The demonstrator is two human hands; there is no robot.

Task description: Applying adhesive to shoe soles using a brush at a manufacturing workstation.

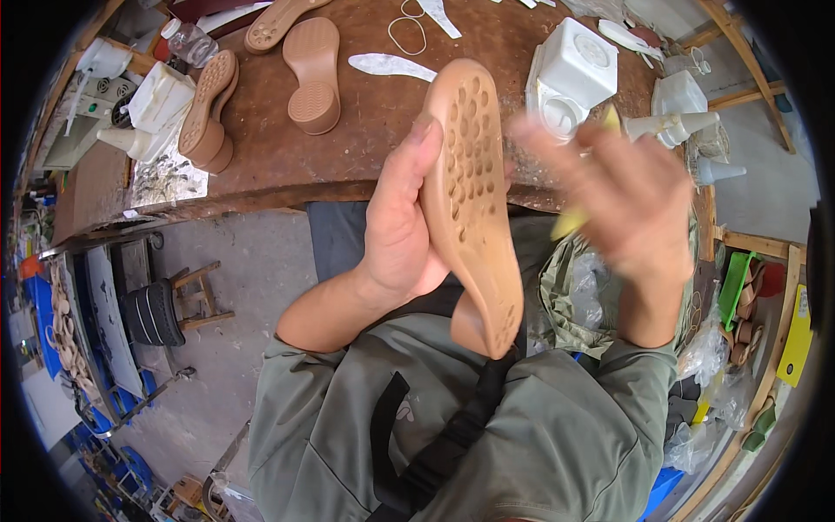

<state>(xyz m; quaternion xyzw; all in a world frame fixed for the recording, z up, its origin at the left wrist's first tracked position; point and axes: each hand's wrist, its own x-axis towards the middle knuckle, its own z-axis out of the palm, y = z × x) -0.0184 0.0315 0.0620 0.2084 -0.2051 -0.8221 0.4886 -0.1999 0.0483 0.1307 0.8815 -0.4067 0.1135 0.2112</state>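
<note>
With the clock face centred on the held sole and 12 at the top of the view, we have our left hand (404, 204) at 9 o'clock, gripping the tan shoe sole (474, 165) by its edge, thumb along the rim. The sole is raised in front of us, toe toward 12 and heel toward 6, its dimpled face turned up to us.

At 3 o'clock our right hand (631, 196) is motion-blurred, apart from the sole; its fingers are curled around a yellow piece (570, 224) that pokes out on two sides, too smeared for us to tell its kind.

Beyond our hands, the brown worktable (261, 143) spans the upper side. On it we see a white flat cutout (391, 65) at 11 o'clock, a second tan sole (311, 74) between 10 and 11, and a pair of heeled soles (209, 113) between 9 and 10. A white tub (578, 61) sits between 1 and 2 o'clock.

Farther out, a green bag (557, 291) holding clear plastic lies between 4 and 5, and a small wooden stool (204, 296) stands on the floor past 8.
</note>
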